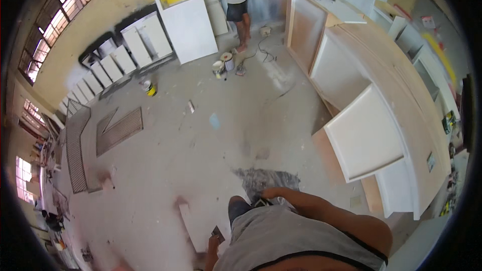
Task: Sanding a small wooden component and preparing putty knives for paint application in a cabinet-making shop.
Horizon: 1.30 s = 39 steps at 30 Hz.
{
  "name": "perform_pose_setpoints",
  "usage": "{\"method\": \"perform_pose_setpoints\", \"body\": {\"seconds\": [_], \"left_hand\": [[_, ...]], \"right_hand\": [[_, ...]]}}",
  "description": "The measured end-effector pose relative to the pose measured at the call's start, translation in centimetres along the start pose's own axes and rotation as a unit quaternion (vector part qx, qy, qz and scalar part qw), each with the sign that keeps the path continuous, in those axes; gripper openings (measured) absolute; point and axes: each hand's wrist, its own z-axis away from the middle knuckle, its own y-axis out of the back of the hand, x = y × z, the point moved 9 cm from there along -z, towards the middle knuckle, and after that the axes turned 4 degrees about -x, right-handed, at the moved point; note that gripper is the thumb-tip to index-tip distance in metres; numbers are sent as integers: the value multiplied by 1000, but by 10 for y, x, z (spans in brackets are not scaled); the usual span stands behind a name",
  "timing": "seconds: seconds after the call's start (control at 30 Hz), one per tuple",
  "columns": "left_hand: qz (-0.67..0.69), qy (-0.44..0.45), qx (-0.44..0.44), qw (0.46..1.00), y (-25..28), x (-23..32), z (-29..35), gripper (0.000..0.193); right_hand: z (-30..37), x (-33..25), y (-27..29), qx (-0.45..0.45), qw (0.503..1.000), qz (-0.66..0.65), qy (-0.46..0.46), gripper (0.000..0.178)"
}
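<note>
At the lower middle, my left hand (pixel 214 242) is closed on a small dark flat piece (pixel 218 233), whose exact kind I cannot tell. It hangs above a white board (pixel 193 225) lying on the floor. My right hand (pixel 270 193) is bent in front of my body, closed around something small and pale-edged (pixel 261 202) that I cannot make out. Just beyond it, a crumpled dark plastic sheet (pixel 271 176) lies on the floor.
A long unfinished wooden counter (pixel 371 55) with white panels stands to the right. Metal grilles (pixel 120 129) lie at left. Paint cans (pixel 227 61), cables and a small bucket (pixel 148 88) sit ahead. Another person (pixel 237 0) stands beside a white cabinet panel (pixel 186 32). Boards (pixel 136 47) lean along the wall.
</note>
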Motion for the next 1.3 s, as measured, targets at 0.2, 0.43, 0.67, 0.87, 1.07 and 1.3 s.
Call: {"method": "perform_pose_setpoints", "body": {"seconds": [0.2, 0.43, 0.67, 0.87, 1.07, 1.3], "left_hand": [[173, 13, -122, 977, 55, 168, -176, 45], [-25, 88, -261, 961, 5, 436, -292, 46], [-227, 152, -483, 832, 0, 638, -420, 51], [-154, 68, -354, 920, 59, 691, -537, 52], [14, 76, -52, 996, 25, 873, -775, 54], [27, -47, -97, 994, -12, 1110, -854, 52]], "right_hand": [[-180, -112, 250, -17, 998, 27, 52, 32], [-169, -8, 419, -66, 942, 252, -213, 26], [-41, 147, 456, 305, 731, -373, -483, 33], [-133, 195, 506, -249, 854, 114, -442, 55], [-343, 198, 937, 474, 799, -97, -356, 70], [-520, 228, 1224, 397, 832, -311, -231, 36]]}}
